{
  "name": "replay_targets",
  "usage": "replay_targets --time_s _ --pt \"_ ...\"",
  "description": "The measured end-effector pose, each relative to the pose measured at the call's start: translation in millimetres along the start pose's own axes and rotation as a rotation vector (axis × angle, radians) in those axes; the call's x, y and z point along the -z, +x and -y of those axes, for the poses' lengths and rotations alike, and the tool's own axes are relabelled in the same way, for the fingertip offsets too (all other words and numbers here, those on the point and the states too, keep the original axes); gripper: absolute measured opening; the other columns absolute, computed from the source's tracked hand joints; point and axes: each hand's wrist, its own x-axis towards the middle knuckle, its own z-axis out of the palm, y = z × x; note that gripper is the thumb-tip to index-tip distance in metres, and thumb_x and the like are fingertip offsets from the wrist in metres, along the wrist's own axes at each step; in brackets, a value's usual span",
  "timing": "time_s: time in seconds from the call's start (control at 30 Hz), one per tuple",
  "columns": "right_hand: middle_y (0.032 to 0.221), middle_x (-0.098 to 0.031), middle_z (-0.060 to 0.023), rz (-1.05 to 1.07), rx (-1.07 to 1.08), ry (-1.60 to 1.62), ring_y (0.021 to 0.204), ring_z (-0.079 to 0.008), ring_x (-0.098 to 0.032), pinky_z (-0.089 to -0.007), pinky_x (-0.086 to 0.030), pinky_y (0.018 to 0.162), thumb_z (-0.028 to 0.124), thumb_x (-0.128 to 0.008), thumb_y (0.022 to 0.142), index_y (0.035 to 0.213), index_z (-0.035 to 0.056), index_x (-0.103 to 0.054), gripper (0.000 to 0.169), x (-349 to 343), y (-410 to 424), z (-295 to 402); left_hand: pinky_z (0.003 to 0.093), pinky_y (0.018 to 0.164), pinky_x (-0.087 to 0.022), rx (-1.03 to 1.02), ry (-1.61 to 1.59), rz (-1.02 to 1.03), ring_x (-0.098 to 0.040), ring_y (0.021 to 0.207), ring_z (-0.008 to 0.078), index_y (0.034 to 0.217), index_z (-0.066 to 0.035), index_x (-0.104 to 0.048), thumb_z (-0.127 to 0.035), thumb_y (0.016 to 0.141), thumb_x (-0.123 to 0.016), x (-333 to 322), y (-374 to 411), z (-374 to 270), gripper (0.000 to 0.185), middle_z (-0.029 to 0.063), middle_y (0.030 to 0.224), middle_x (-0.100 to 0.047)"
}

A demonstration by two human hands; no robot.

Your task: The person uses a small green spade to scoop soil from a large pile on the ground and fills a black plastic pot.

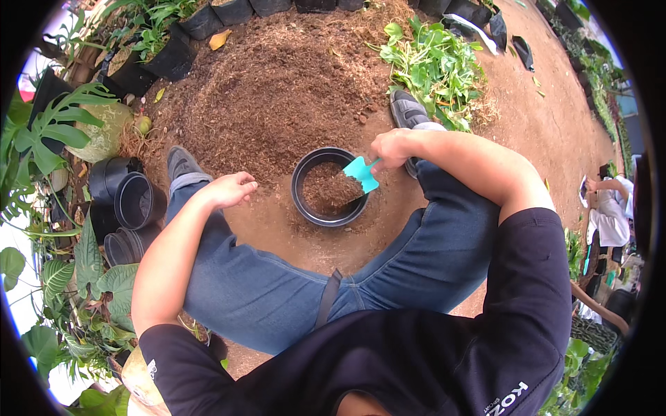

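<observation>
A round black plastic pot [330,223] stands on the ground between my legs, with loose brown potting mix [330,192] inside. My right hand [389,150] grips the handle of a turquoise hand trowel [362,174] at the pot's right side. The trowel's blade tilts down over the rim, its lower edge against the mix. To the left of the pot, my left hand [234,189] hovers near my knee, fingers loosely bent and holding nothing. Beyond the pot spreads a wide heap of brown potting mix [281,88].
Empty black pots [139,200] are stacked at the left beside leafy plants. A pile of green leafy cuttings [434,67] lies beyond my right foot. Filled black grow bags [174,54] line the heap's far edge. Another person [609,208] sits at the far right.
</observation>
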Motion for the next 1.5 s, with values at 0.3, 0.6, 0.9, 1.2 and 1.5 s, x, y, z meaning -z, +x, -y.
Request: replay_targets --time_s 0.3,0.6,0.9,1.2,1.5 --pt "0.099 -0.062 -0.0102 0.099 -0.042 -0.045 0.097 -0.0304 -0.057 -0.0433 -0.045 0.080 0.047 -0.052 0.083 0.105 0.0143 -0.061 0.041 18 12 12 0.0272 0.066 -0.045 -0.021 0.060 -0.031 -0.056 0.071 0.0117 0.117 -0.005 -0.050 -0.032 0.091 -0.046 2 -3 -16 0.038 0.0034 0.084 -0.061" --pt "0.093 -0.064 -0.0114 -0.018 -0.068 -0.109 0.092 -0.0314 -0.059 -0.0416 -0.046 0.077 0.047 -0.052 0.082 0.100 0.0147 -0.063 0.038 19 19 18 0.0302 0.071 -0.047 -0.065 0.027 0.009 -0.058 0.077 0.0149 0.116 -0.004 -0.051 -0.037 0.090 -0.046 8 1 -24 0.042 0.0076 0.088 -0.061" --pt "0.089 -0.064 -0.0105 -0.004 -0.057 -0.151 0.090 -0.0302 -0.060 -0.0412 -0.047 0.076 0.046 -0.056 0.080 0.100 0.0172 -0.063 0.036 24 23 19 0.0299 0.074 -0.047 -0.127 0.001 0.127 -0.059 0.081 0.0154 0.120 -0.005 -0.048 -0.040 0.091 -0.044 5 4 -43 0.045 0.0080 0.094 -0.062" --pt "0.087 -0.065 -0.0093 -0.059 -0.080 -0.153 0.088 -0.0299 -0.061 -0.0412 -0.048 0.074 0.044 -0.059 0.078 0.096 0.0149 -0.064 0.035 28 24 15 0.0296 0.078 -0.045 -0.140 0.069 0.133 -0.058 0.084 0.0146 0.122 -0.006 -0.047 -0.038 0.092 -0.043 1 5 -49 0.044 0.0057 0.092 -0.061" --pt "0.086 -0.065 -0.0114 -0.092 -0.075 -0.184 0.085 -0.0302 -0.062 -0.0409 -0.049 0.072 0.041 -0.060 0.078 0.089 0.0090 -0.065 0.034 20 29 12 0.0302 0.078 -0.046 -0.130 0.116 0.093 -0.058 0.083 0.0151 0.121 -0.005 -0.047 -0.037 0.091 -0.044 2 6 -39 0.043 0.0062 0.090 -0.061"
